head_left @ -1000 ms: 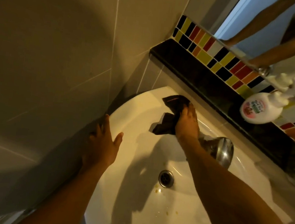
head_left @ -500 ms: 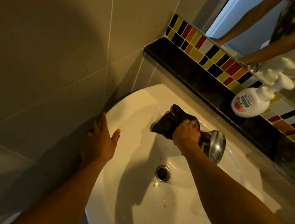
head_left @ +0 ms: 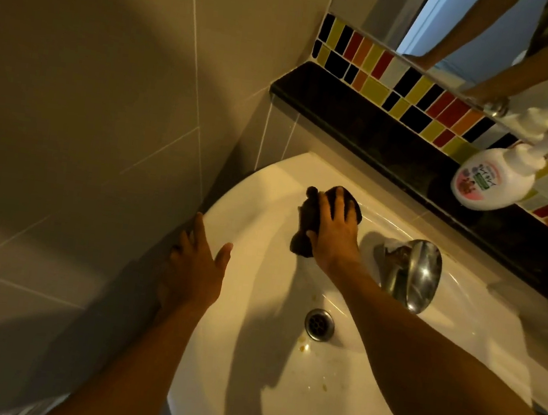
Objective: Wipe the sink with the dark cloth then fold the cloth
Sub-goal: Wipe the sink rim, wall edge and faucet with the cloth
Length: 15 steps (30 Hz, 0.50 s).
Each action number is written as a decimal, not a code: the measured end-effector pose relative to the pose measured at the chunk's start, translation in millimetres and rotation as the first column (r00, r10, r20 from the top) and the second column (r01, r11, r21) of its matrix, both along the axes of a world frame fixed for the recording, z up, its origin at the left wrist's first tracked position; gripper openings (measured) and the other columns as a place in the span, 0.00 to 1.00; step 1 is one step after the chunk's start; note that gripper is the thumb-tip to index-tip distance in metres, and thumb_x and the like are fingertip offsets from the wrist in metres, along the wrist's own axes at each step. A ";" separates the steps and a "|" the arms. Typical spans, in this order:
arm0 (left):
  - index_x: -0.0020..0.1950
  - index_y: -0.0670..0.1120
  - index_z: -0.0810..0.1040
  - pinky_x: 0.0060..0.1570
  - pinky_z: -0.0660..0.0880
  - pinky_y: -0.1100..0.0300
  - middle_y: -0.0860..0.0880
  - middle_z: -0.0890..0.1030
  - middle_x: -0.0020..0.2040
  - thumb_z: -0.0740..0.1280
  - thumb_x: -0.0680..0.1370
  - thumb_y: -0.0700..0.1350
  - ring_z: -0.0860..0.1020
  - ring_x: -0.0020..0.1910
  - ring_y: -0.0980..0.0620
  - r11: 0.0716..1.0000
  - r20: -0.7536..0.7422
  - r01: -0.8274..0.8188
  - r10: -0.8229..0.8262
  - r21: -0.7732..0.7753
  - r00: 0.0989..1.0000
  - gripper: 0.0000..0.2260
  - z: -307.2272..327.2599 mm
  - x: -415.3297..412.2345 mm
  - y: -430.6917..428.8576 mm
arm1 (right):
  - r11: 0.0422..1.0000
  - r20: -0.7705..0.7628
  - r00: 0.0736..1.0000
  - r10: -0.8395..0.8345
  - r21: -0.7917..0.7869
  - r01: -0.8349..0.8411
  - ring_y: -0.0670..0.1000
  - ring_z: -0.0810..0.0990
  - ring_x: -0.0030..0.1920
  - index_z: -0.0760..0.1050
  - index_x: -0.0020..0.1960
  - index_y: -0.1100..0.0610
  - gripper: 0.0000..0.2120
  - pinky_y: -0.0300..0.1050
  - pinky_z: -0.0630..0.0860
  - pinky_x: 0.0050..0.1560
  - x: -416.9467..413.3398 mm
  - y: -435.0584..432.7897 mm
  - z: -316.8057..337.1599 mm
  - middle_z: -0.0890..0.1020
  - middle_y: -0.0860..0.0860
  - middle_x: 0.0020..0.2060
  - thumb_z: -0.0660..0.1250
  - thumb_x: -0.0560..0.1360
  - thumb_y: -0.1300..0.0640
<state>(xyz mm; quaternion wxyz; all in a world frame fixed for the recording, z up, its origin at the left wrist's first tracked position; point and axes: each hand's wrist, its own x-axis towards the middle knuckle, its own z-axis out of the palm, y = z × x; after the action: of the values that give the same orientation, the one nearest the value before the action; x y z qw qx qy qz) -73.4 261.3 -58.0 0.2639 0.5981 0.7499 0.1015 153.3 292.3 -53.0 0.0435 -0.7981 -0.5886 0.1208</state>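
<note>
The white sink fills the lower middle of the view, with a metal drain in its bowl. A dark cloth lies bunched on the sink's back rim, left of the tap. My right hand presses flat on the cloth, fingers spread over it. My left hand rests open on the sink's left rim by the wall, holding nothing. Small brown specks dot the bowl below the drain.
A chrome tap stands just right of my right hand. A black ledge runs behind the sink, carrying a white pump bottle. Coloured tiles and a mirror sit above it. A beige tiled wall closes the left side.
My right hand has gone from gripping the cloth by the tap to pressing it flat, further left and back on the rim. The left hand has stayed on the left rim.
</note>
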 end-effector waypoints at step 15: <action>0.78 0.49 0.48 0.61 0.70 0.41 0.39 0.63 0.73 0.58 0.77 0.62 0.69 0.66 0.36 0.999 -0.007 0.000 0.001 0.032 1.000 0.35 1.7 2.2 -1.0 | 0.890 -0.289 0.886 -0.363 0.173 0.421 0.59 0.51 0.77 0.57 0.75 0.56 0.37 0.60 0.50 0.76 15.2 19.4 25.2 0.55 0.56 0.76 0.70 0.71 0.65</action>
<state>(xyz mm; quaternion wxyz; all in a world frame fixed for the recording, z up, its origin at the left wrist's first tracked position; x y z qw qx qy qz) -71.2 260.3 -56.3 0.2516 0.6024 0.7493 0.1114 168.5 311.7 -27.8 0.2331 -0.8689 -0.4139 0.1394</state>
